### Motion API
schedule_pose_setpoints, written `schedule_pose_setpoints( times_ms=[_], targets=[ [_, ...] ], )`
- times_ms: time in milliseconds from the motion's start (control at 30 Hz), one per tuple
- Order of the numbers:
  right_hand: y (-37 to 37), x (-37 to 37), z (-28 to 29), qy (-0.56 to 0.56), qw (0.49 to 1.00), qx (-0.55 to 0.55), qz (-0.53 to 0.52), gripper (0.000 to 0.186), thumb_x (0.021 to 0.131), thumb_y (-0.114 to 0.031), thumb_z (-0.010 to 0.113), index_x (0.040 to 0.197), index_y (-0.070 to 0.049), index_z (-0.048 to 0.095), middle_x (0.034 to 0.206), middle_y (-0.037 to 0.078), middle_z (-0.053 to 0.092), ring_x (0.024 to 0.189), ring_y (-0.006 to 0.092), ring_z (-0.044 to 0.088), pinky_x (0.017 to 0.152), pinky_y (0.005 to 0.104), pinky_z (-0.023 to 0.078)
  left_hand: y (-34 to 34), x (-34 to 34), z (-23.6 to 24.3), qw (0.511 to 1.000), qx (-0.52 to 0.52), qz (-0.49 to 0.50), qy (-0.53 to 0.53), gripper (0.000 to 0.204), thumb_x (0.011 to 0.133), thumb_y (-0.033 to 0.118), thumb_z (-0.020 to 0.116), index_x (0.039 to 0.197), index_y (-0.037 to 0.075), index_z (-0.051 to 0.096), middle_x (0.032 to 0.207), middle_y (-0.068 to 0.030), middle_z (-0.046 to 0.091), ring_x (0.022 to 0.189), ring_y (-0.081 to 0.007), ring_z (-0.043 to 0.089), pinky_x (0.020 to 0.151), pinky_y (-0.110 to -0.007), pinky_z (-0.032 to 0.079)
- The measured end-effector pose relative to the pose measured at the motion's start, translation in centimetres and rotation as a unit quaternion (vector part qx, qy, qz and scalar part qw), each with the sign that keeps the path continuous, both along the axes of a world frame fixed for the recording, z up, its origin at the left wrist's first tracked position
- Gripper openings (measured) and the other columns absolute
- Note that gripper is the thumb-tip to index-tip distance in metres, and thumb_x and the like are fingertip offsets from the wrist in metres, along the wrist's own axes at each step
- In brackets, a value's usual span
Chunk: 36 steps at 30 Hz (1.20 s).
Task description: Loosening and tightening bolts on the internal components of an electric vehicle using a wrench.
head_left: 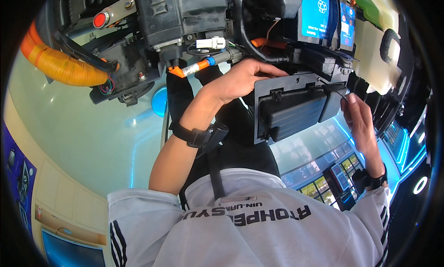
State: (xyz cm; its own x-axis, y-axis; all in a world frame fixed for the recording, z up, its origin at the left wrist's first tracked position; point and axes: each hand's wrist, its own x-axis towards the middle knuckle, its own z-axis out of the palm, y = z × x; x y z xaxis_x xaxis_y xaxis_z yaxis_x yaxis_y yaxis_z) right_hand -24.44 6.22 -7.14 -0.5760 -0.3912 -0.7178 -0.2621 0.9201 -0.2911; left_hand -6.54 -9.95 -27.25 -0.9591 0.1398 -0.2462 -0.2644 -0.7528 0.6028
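Note:
A dark rectangular panel (292, 110) with a raised, ribbed box on its face and clips along its edge stands tilted in front of the machinery. My left hand (233, 83) grips its upper left edge, with the fingers reaching over the top and partly hidden behind it. At the panel's right side my right hand (358, 113) is closed in a pinch on a thin dark rod-like tool (341, 95). The rod runs up and left toward the panel's upper right corner, near a small screw or hole. Its exact kind is too small to make out.
Above the panel sit blue-labelled batteries (314, 15) and a black module (187, 19). An orange cable (196, 67) and a white connector (210, 43) lie left of it. A thick orange conduit (64, 63) curves at far left; a whitish tank (377, 56) stands right.

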Motion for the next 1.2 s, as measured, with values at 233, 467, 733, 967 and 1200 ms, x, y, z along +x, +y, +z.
schedule_pose_setpoints(
  times_ms=[233,467,733,967,1200],
  targets=[
    [-2.4,-2.0,0.2,-0.317,0.888,0.073,-0.326,0.026,0.096,-0.021,0.045,0.085,-0.002,0.058,0.055,-0.005,0.036,0.049,0.0050,0.033,0.044,0.0238,0.025,0.0,0.3,-0.2,1.000,-0.019,0.007,0.004,0.032,0.088,0.001,0.054,0.119,-0.001,0.060,0.112,-0.0089,0.064,0.101,-0.0151,0.061,0.092,-0.026,0.047],
    [-3.5,-1.5,1.3,0.127,0.792,0.152,0.578,0.028,0.079,-0.005,0.055,0.106,0.003,0.060,0.063,0.006,0.056,0.062,0.0190,0.058,0.059,0.0337,0.045,-0.1,-0.1,0.0,1.000,-0.005,-0.007,-0.005,0.032,0.088,0.002,0.055,0.119,0.000,0.060,0.112,-0.0087,0.064,0.100,-0.0150,0.061,0.092,-0.026,0.047],
    [-6.5,-0.9,1.1,-0.074,0.962,0.216,0.152,0.021,0.083,-0.013,0.063,0.088,0.007,0.069,0.052,0.008,0.061,0.042,0.0145,0.057,0.043,0.0265,0.043,0.2,0.2,-0.3,1.000,-0.006,0.001,-0.003,0.032,0.088,0.003,0.056,0.119,0.000,0.060,0.108,-0.0081,0.066,0.098,-0.0139,0.061,0.089,-0.025,0.047],
    [-3.7,-3.4,-0.5,-0.096,0.990,0.103,0.022,0.031,0.092,-0.023,0.056,0.090,0.006,0.068,0.048,0.000,0.051,0.039,0.0053,0.046,0.040,0.0202,0.032,0.3,0.0,-0.3,1.000,-0.010,0.009,0.005,0.030,0.088,0.003,0.056,0.117,-0.001,0.061,0.105,-0.0079,0.066,0.095,-0.0129,0.060,0.087,-0.025,0.047],
    [-3.5,-1.6,-0.7,-0.053,0.997,0.054,-0.010,0.033,0.097,-0.025,0.049,0.086,0.003,0.062,0.053,0.001,0.049,0.048,0.0058,0.044,0.046,0.0238,0.034,0.5,0.1,-0.5,1.000,0.003,0.009,-0.004,0.028,0.089,0.004,0.056,0.116,-0.003,0.061,0.105,-0.0076,0.066,0.094,-0.0126,0.060,0.086,-0.025,0.047]
  ],
)
